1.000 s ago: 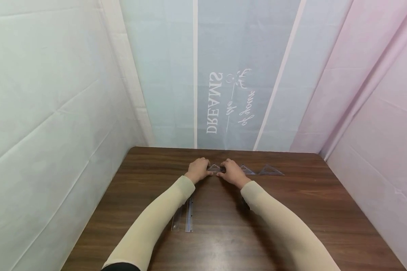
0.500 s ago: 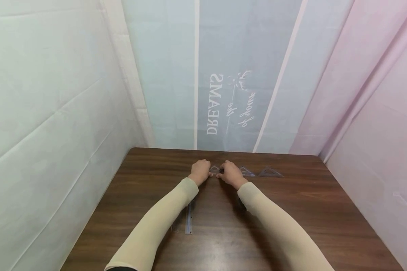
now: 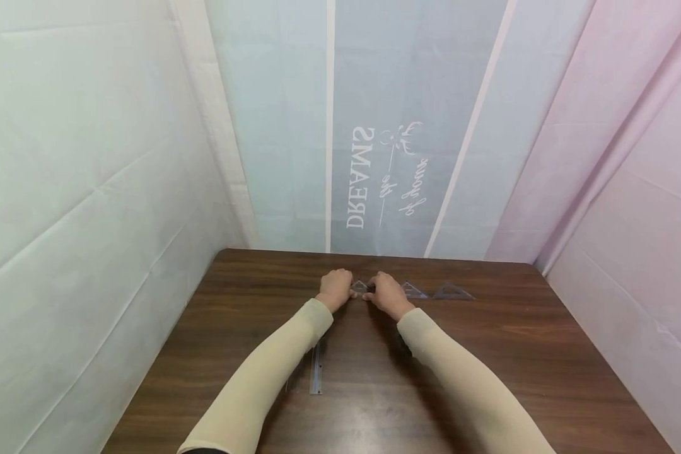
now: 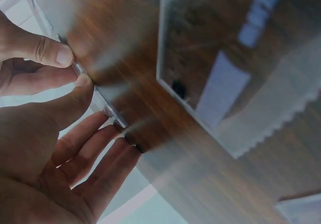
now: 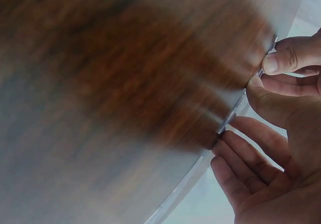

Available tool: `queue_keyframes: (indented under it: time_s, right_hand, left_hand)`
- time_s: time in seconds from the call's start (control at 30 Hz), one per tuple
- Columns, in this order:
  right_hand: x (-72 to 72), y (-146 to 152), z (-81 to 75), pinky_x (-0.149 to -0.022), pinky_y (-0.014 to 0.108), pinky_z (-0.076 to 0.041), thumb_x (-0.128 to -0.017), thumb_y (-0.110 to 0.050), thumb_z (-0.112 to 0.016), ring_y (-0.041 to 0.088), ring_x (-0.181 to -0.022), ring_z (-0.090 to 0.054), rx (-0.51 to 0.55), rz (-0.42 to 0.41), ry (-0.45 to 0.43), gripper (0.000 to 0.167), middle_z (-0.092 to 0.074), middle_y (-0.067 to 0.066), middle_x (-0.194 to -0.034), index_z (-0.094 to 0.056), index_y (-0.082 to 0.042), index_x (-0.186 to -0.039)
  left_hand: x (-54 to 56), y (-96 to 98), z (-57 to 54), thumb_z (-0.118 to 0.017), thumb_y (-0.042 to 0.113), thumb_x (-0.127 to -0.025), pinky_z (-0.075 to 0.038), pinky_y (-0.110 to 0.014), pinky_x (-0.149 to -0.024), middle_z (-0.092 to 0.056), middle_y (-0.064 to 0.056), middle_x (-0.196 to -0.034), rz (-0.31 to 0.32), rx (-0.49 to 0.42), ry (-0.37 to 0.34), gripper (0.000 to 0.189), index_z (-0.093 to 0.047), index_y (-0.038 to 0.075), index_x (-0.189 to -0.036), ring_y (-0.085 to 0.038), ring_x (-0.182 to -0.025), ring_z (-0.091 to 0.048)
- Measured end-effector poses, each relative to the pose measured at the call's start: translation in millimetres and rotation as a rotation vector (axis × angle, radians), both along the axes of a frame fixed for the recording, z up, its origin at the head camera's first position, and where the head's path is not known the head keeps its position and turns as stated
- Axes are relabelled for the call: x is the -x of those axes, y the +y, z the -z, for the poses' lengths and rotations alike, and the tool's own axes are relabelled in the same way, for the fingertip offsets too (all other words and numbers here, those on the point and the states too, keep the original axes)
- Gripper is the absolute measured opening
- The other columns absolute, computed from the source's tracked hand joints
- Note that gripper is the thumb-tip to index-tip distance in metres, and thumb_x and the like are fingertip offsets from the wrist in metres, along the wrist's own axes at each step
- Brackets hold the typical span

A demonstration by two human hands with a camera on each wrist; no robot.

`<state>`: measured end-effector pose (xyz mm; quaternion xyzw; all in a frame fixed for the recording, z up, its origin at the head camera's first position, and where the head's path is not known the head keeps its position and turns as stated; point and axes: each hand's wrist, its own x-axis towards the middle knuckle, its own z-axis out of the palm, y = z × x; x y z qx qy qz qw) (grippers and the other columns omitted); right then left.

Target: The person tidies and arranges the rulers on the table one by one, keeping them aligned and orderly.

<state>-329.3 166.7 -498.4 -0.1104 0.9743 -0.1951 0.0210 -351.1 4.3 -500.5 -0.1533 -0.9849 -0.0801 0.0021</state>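
Observation:
A small clear set square (image 3: 360, 287) lies near the table's far edge, between my two hands. My left hand (image 3: 336, 289) pinches its left end between thumb and fingers. At its right end, my right hand (image 3: 389, 295) pinches it the same way. In the right wrist view the edge of this set square (image 5: 232, 117) runs past both thumbs, close to the tabletop. Fingers hide both its ends in the head view. To the right, a second set square (image 3: 413, 290) with blue marks and a third set square (image 3: 453, 292) lie in the same row.
A clear ruler (image 3: 316, 372) with a blue strip lies by the left forearm. Beside it, a second clear strip (image 3: 293, 381) is mostly covered by the sleeve. The brown wooden table (image 3: 488, 359) meets hanging cloth (image 3: 284, 157) behind and at both sides.
My left hand has shifted slightly right, and the hands are a little closer together. Both keep their pinch on the set square. The last half second shows almost no motion.

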Motion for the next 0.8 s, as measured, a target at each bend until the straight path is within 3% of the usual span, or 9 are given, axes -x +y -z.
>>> queue_keyframes:
  time_s: [0.33, 0.57, 0.8]
  right_hand:
    - [0.4, 0.3, 2.4, -0.092, 0.049, -0.058, -0.096, -0.022, -0.084, 0.032, -0.107, -0.068, 0.039, 0.028, 0.003, 0.03, -0.067, 0.012, -0.113, -0.08, -0.003, -0.119]
    - [-1.6, 1.7, 2.8, -0.093, 0.05, -0.058, -0.096, -0.022, -0.084, 0.032, -0.109, -0.068, 0.043, 0.029, 0.006, 0.03, -0.068, 0.014, -0.114, -0.08, -0.002, -0.118]
    - [-3.9, 1.1, 0.0, -0.09, 0.048, -0.058, -0.098, -0.019, -0.082, 0.029, -0.101, -0.067, 0.026, 0.015, -0.01, 0.024, -0.065, 0.012, -0.111, -0.078, -0.001, -0.114]
  left_hand:
    - [-1.9, -1.4, -5.7, -0.084, 0.037, -0.096, -0.062, -0.044, -0.078, -0.072, -0.007, -0.102, 0.008, -0.002, -0.014, 0.026, -0.078, 0.012, -0.1, -0.028, -0.098, -0.073]
    - [-1.8, -2.1, -1.1, -0.082, 0.04, -0.098, -0.06, -0.045, -0.078, -0.069, -0.008, -0.103, 0.021, 0.004, -0.02, 0.029, -0.075, 0.012, -0.101, -0.029, -0.099, -0.07]
    - [-1.8, -3.4, 0.3, -0.08, 0.041, -0.099, -0.059, -0.043, -0.076, -0.067, -0.009, -0.106, 0.016, -0.011, -0.033, 0.033, -0.075, 0.011, -0.111, -0.027, -0.095, -0.066]
